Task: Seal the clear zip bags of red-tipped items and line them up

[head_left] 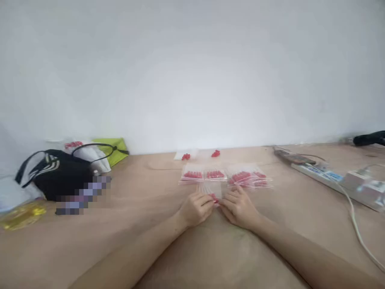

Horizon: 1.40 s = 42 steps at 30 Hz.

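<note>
- The left hand (196,208) and the right hand (238,208) rest on the table (150,241), fingertips drawn in toward each other, both pinched on a small clear bag (213,190) between them.
- That bag lies flat on the table just in front of the fingers; something small and red shows at its near edge, right at the fingertips — too blurred to tell what it is.
- Just beyond it sits a row of clear bags with red pieces inside: one filled bag (192,175) on the left, a second bag (215,174) beside it, and an overlapping heap of bags (249,178) to the right.
- Farther back, near the wall (192,72), two loose red pieces (215,153) lie apart from the bags.
- Far left — a black bag (57,174) with white stripes, a green item (112,149) behind it, and something yellow (22,216) near the table edge.
- Far right, a white power strip (337,178) with plugs and a cable (357,228) trailing toward the near edge.
</note>
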{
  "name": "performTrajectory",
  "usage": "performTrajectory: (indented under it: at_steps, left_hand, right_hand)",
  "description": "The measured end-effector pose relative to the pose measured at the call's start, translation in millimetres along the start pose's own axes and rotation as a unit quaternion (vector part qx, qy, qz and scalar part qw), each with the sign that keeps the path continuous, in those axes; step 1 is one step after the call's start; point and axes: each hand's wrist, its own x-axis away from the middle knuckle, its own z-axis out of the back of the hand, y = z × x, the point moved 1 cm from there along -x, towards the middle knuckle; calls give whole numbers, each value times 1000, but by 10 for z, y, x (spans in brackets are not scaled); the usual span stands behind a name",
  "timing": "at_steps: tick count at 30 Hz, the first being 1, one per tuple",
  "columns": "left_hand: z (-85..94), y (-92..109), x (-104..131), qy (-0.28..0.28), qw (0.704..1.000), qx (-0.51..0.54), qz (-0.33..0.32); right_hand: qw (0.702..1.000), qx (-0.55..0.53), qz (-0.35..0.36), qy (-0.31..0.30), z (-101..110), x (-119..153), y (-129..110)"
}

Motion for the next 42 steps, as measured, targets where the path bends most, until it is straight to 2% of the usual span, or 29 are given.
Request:
performTrajectory:
  at_steps: [7,17,27,32,34,35,36,37,38,40,41,42]
  left_hand:
    - [23,14,9,-23,999,-31,-18]
    - [17,-6,31,-7,995,-65,-72]
    - [326,-121,185,-15,989,-89,-116]
    - [391,-182,347,-31,998,-36,-43]
    - [411,-171,361,-53,998,11,34]
    - [422,-163,351,-74,991,52,94]
    - [434,-156,334,-97,975,105,172]
    - [445,-148,312,-120,942,170,264]
    - [451,-139,288,-141,888,243,364]
    - [449,-105,243,-162,731,386,539]
    - [442,-79,222,-160,648,444,598]
    - [434,-51,203,-149,580,489,634]
  right_hand:
    - [1000,20,14,-8,-12,-43,-76]
    - [998,40,27,-32,8,-29,-63]
    - [999,32,26,-17,65,-12,-52]
    - [999,23,19,-28,64,1,-37]
    - [999,15,10,-40,68,21,-18]
    - [999,7,2,-50,71,36,-4]
    - [998,-5,-8,-62,75,53,12]
    - [997,-21,-21,-76,79,69,25]
    - [995,-41,-36,-88,84,83,34]
    - [989,-86,-63,-106,94,88,23]
    - [985,-109,-70,-117,98,77,1]
    - [980,-133,-69,-132,103,58,-33]
